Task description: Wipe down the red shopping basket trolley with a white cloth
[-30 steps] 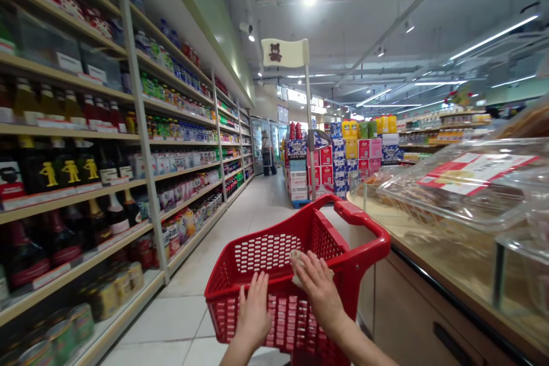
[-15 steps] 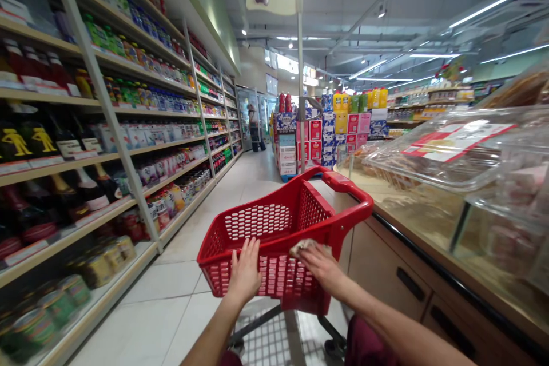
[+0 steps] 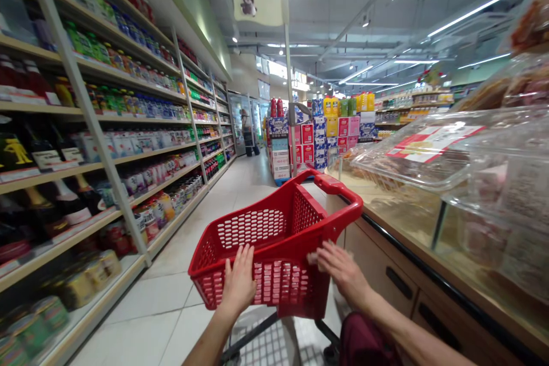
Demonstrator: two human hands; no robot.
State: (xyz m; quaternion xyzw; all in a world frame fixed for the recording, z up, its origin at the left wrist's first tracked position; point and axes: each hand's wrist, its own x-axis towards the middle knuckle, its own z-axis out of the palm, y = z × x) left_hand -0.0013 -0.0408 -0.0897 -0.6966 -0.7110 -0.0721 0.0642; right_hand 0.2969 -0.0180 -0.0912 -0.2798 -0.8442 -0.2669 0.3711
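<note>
A red plastic shopping cart (image 3: 295,251) with perforated walls stands in front of me, and its basket holds nothing that I can see. My left hand (image 3: 240,283) rests on the near side wall by the rim, fingers stretched out and lying flat. Farther right, my right hand (image 3: 341,266) presses a crumpled pale cloth (image 3: 313,258) to the same wall, near the handle end. The hand covers most of the cloth, and motion smears it a little.
Shelves of bottles and cans (image 3: 141,143) line the left. A counter (image 3: 386,206) carrying clear plastic food packs (image 3: 412,148) runs along the right. Stacked drink cartons (image 3: 309,143) and a pole with a bear flag (image 3: 259,4) stand ahead. A person (image 3: 246,131) is far down the aisle.
My right hand has slid the cloth rightward along the cart's side wall, toward the handle end. My left hand stays on the wall. The whole view has shifted slightly.
</note>
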